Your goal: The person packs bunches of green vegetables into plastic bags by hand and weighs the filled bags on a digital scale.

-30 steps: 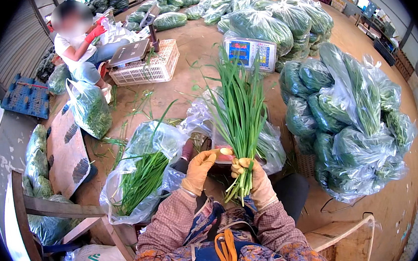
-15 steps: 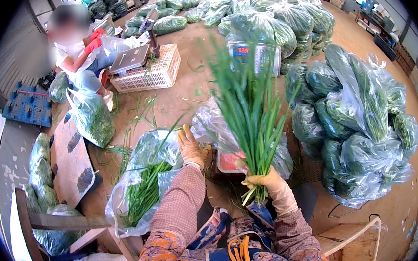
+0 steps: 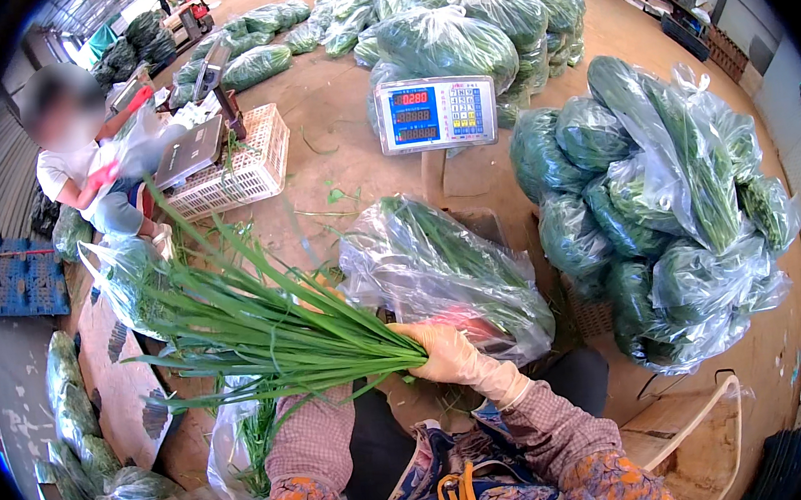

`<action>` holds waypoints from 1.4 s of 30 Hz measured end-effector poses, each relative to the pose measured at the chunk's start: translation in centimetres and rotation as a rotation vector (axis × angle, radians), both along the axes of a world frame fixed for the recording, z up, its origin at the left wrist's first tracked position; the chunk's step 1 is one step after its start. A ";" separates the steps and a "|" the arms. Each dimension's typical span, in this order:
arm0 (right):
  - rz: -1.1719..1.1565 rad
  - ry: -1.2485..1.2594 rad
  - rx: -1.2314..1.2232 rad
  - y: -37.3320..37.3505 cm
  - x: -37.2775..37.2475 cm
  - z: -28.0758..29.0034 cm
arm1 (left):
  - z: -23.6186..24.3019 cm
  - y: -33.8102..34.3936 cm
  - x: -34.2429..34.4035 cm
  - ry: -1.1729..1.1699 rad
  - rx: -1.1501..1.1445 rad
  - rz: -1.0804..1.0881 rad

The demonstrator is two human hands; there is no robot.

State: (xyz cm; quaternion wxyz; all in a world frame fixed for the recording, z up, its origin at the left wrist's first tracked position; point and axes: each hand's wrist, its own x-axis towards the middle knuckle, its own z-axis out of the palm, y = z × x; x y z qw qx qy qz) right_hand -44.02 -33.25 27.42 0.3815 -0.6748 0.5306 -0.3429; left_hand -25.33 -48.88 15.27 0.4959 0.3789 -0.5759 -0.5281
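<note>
Whereas greens (image 3: 280,341) stood upright, they slant leftward, clamped by right fingers (image 3: 417,332); left fingers (image 3: 308,306) I can't tell.

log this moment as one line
right hand: gripping greens by stems | left hand: mostly hidden behind greens | filled bag: beyond right hand | scale display: lit

Left grip (image 3: 313,298) mostly hidden behind green leaves (image 3: 280,348); co-worker's head (image 3: 62,104) blurred.

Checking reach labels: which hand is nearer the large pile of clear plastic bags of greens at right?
Right. The right hand, gripping a bunch of long green leaves, is left of the pile; the left hand, mostly hidden behind the bunch, is farther left.
</note>
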 end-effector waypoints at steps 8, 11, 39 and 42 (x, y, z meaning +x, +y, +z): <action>0.035 0.080 0.000 -0.5 0.4 0.0 | 0.1 -0.6 -0.3 0.613 0.192 -0.260; -0.006 0.111 -0.020 0.1 0.0 -0.6 | 0.3 -1.1 0.8 0.813 0.219 -0.363; -0.499 0.464 0.212 -2.5 -12.2 -9.9 | 14.2 1.9 -2.7 0.730 0.146 -0.289; -0.660 0.353 0.217 -1.3 -13.6 -12.4 | 15.0 2.2 -2.6 0.673 0.260 -0.008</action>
